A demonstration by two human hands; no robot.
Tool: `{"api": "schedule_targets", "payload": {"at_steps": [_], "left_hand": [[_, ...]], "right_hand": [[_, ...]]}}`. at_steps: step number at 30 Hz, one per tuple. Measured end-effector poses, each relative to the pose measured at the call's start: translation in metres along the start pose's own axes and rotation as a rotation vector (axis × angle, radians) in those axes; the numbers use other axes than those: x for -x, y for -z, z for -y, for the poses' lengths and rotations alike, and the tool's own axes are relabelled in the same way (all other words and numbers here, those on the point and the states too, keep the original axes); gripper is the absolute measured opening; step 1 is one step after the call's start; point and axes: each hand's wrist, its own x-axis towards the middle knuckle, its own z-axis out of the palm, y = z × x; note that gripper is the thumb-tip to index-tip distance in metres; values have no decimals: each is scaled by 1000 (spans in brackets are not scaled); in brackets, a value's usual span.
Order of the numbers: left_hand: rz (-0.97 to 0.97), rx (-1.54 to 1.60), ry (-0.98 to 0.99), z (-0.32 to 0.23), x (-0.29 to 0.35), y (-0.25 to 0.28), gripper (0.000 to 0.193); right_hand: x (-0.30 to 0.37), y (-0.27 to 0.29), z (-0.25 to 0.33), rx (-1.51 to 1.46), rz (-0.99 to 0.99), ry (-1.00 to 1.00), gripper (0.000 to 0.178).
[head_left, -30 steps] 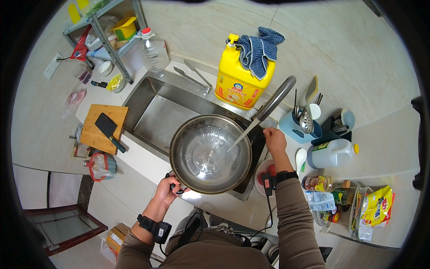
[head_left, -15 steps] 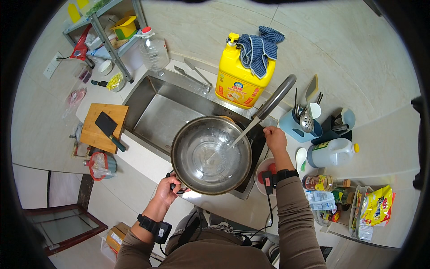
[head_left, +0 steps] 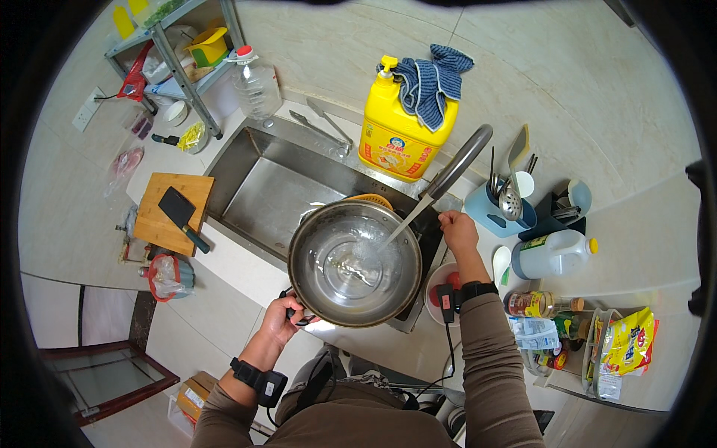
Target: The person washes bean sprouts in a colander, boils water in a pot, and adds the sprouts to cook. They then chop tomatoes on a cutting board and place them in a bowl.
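Far left, a wooden cutting board [head_left: 153,228] with a dark cleaver [head_left: 176,205] laid across it. Next to it, the steel sink [head_left: 258,190].

At the sink's near edge, a black handle [head_left: 305,321] is gripped by the left hand [head_left: 278,313], the fingers curled around it. From this handle the round metal pan [head_left: 310,261] is held, over the right part of the sink, its inside turned upward. Clear water [head_left: 358,272] is seen in it, rippled. The pan is judged stiff and not fragile, fairly heavy with water, the load liable to slosh; the wet rim is likely slippery. Hold is best taken at the handle, with the far rim supported if weight builds.

Behind the pan, a yellow jug [head_left: 403,145] is draped with a blue cloth [head_left: 426,97]. To the right, a stream is let down into the pan from the curved faucet [head_left: 461,163]. Near the faucet's base, the right hand [head_left: 459,231] is held with fingers bunched; whether anything is pinched cannot be made out. Farther right, a blue utensil holder [head_left: 482,209].
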Motion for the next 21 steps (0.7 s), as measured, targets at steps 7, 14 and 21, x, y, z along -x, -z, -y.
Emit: {"api": "schedule_targets", "payload": {"at_steps": [7,14,21], "left_hand": [[32,-15,-17,-1,-1,4,22],[15,5,-28,-1,0,3,24],[-23,-8,-59,-4,2,0,29]], "right_hand": [[0,1,1,-3,9,-19,20],[0,1,1,9,0,-4,20],[1,3,3,3,3,-3,20]]}}
